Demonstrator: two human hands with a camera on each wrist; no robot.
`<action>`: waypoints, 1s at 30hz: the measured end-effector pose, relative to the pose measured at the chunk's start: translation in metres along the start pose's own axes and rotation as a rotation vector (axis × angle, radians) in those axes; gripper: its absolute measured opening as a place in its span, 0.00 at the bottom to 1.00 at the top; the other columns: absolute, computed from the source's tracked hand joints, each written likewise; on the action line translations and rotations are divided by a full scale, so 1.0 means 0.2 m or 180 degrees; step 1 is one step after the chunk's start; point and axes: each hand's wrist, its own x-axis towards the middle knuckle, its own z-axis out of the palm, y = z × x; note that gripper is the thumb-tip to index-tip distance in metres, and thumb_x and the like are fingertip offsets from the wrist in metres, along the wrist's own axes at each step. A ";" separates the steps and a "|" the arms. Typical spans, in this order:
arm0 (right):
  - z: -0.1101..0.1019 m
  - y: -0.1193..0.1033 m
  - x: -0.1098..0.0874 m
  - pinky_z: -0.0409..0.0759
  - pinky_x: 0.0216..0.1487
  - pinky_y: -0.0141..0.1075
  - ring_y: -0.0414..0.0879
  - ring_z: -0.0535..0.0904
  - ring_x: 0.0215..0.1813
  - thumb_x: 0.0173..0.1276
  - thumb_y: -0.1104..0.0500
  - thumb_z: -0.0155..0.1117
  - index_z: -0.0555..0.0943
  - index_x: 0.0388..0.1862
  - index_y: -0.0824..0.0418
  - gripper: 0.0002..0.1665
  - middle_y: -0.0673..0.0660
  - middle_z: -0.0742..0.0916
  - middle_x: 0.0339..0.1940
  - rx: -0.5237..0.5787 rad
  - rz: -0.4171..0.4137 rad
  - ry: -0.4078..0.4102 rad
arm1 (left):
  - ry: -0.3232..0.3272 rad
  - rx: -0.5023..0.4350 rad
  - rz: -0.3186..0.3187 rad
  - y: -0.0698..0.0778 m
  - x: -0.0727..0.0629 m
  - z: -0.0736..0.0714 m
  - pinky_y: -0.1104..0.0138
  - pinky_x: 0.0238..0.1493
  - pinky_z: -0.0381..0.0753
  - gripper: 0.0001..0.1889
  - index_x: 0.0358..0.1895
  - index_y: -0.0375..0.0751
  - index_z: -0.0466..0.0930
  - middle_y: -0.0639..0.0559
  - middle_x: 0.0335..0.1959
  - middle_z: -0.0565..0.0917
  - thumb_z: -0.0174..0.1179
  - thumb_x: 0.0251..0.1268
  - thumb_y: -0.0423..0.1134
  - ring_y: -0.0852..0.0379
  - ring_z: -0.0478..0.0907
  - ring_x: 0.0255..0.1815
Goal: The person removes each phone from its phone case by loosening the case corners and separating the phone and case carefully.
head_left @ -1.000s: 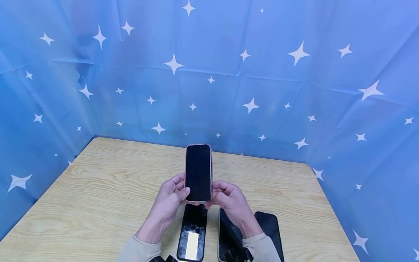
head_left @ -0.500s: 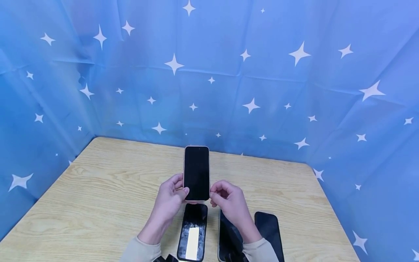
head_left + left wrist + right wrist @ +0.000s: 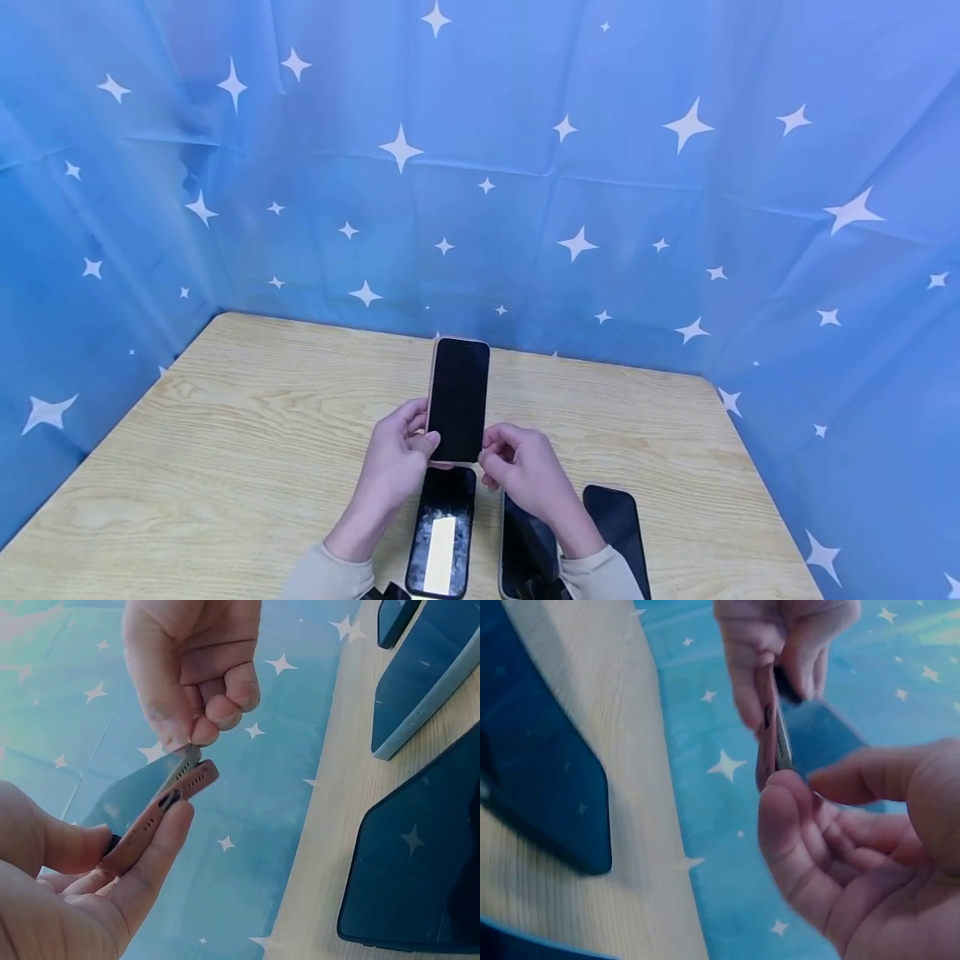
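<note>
A phone (image 3: 461,400) with a dark screen is held up over the table, its top pointing away from me. My left hand (image 3: 397,458) grips its lower left side, thumb on the screen edge and fingers behind. In the left wrist view a pinkish-brown phone case (image 3: 142,832) lies against the phone's back. At one corner the phone's silver edge stands out of the case, leaving a narrow gap between them. Thumb and forefinger of my right hand (image 3: 525,471) pinch the phone at that lower right corner. The right wrist view shows the case (image 3: 765,750) edge-on beside the phone's frame.
On the wooden table (image 3: 225,433) lie a dark phone (image 3: 441,533) with a bright reflection, a wider dark-screened device (image 3: 517,533) partly under my right forearm, and another dark phone (image 3: 617,525) at the right. A blue star-patterned curtain (image 3: 480,108) hangs behind the table.
The held phone has turned slightly and shifted a little to the right. My right hand has moved from behind the lower right edge to the corner. The things on the table have stayed put.
</note>
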 end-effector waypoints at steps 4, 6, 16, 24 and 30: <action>-0.01 -0.01 0.00 0.87 0.28 0.42 0.47 0.81 0.21 0.72 0.62 0.65 0.80 0.32 0.64 0.08 0.54 0.82 0.20 0.0085 0.0102 -0.0112 | 0.0002 0.0191 -0.0005 -0.01 -0.01 0.00 0.60 0.45 0.90 0.21 0.66 0.28 0.74 0.35 0.55 0.86 0.52 0.72 0.18 0.47 0.87 0.47; -0.01 -0.01 0.00 0.87 0.27 0.45 0.47 0.81 0.20 0.72 0.59 0.68 0.80 0.30 0.64 0.11 0.55 0.83 0.18 0.0146 0.0140 -0.0098 | 0.0011 0.0281 0.0005 -0.01 -0.01 0.01 0.62 0.48 0.89 0.21 0.66 0.29 0.74 0.36 0.55 0.86 0.52 0.72 0.19 0.48 0.87 0.47; 0.00 0.00 -0.01 0.89 0.28 0.37 0.51 0.86 0.22 0.70 0.59 0.71 0.80 0.29 0.66 0.14 0.61 0.87 0.21 0.0481 0.0227 -0.0019 | -0.0057 0.0304 0.0113 -0.02 -0.02 0.01 0.59 0.48 0.90 0.22 0.67 0.27 0.73 0.33 0.57 0.85 0.52 0.72 0.19 0.43 0.87 0.50; -0.01 0.02 0.00 0.90 0.29 0.38 0.49 0.85 0.23 0.72 0.61 0.69 0.80 0.32 0.69 0.13 0.64 0.87 0.25 0.0722 0.0272 -0.0159 | -0.0127 0.0234 0.0020 -0.03 0.00 0.00 0.56 0.49 0.90 0.21 0.68 0.29 0.74 0.34 0.57 0.85 0.52 0.73 0.20 0.43 0.87 0.52; -0.02 0.03 0.00 0.89 0.29 0.36 0.46 0.83 0.23 0.73 0.60 0.69 0.80 0.33 0.69 0.13 0.61 0.86 0.25 0.0747 0.0257 -0.0199 | -0.0271 0.0004 -0.0024 -0.04 0.00 -0.01 0.57 0.41 0.92 0.22 0.69 0.27 0.72 0.33 0.54 0.84 0.51 0.74 0.20 0.42 0.88 0.49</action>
